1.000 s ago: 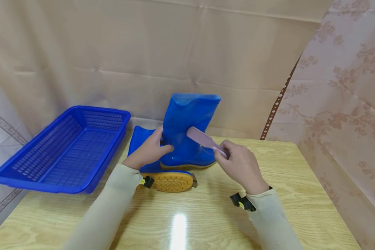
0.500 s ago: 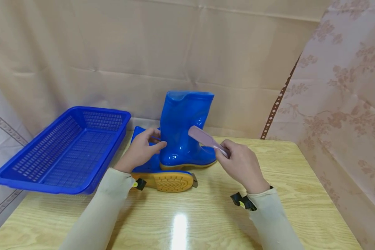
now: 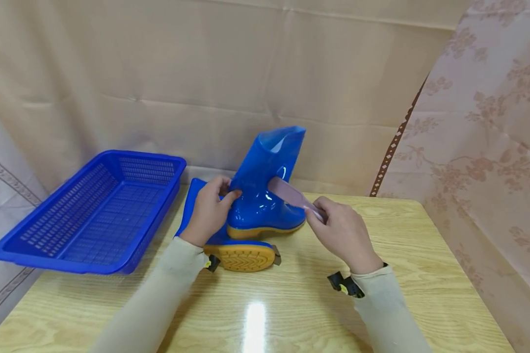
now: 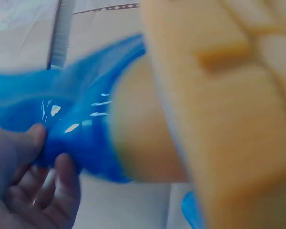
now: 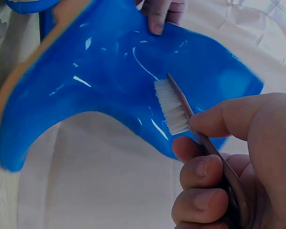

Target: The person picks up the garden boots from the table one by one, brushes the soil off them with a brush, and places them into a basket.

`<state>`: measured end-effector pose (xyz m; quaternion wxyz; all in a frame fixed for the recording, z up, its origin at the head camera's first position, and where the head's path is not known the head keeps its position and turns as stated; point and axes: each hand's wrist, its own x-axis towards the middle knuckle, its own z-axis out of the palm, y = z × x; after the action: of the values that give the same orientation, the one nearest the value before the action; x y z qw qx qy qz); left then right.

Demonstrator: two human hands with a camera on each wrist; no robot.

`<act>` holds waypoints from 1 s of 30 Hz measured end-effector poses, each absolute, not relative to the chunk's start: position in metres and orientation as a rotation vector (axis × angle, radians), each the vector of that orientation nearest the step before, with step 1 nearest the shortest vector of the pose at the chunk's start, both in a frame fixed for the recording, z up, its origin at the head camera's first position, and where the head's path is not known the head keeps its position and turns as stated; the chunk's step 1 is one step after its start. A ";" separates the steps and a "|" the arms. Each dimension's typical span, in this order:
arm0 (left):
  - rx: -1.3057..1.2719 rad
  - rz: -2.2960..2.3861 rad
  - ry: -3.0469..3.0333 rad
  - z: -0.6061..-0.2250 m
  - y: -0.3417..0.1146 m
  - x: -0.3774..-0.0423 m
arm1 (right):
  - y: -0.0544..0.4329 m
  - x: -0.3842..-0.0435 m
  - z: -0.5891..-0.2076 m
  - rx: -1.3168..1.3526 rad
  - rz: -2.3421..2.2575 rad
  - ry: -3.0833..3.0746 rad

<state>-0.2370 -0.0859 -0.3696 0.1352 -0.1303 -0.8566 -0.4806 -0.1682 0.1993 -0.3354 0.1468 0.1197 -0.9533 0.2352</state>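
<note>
A blue rain boot (image 3: 265,196) with a yellow sole stands on the wooden table, its shaft leaning right and its top opening creased. My left hand (image 3: 209,208) pinches the back of the shaft above the heel; thumb and forefinger show at the blue rubber in the left wrist view. In my right hand (image 3: 342,233) is the handle of a pinkish brush (image 3: 289,192). Its white bristles (image 5: 171,107) meet the side of the shaft in the right wrist view. A second blue boot (image 3: 190,203) lies on its side in front, yellow sole (image 3: 243,257) facing me.
To the left, a large blue plastic basket (image 3: 156,240) with mesh sides stands on the table (image 3: 318,314). A beige cloth (image 3: 203,73) hangs behind, and a flowered cloth (image 3: 490,147) hangs at the right.
My left hand loosened off the boot half a second ago and now pinches it again, farther right. The boot's shaft went from nearly upright to leaning right. My right hand and brush barely moved.
</note>
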 end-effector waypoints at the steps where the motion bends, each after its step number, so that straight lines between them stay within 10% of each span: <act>1: -0.353 -1.390 -2.448 -0.368 -0.085 -0.237 | 0.199 -0.168 -0.335 0.347 0.675 -2.739; 30: -0.558 -1.223 -2.828 -0.357 -0.098 -0.211 | 0.197 -0.170 -0.338 0.423 0.649 -2.699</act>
<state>-0.2109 -0.0975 -0.3565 0.0052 -0.1781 -0.9032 -0.3905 -0.1697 0.1973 -0.3376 0.1659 0.1486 -0.9478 0.2280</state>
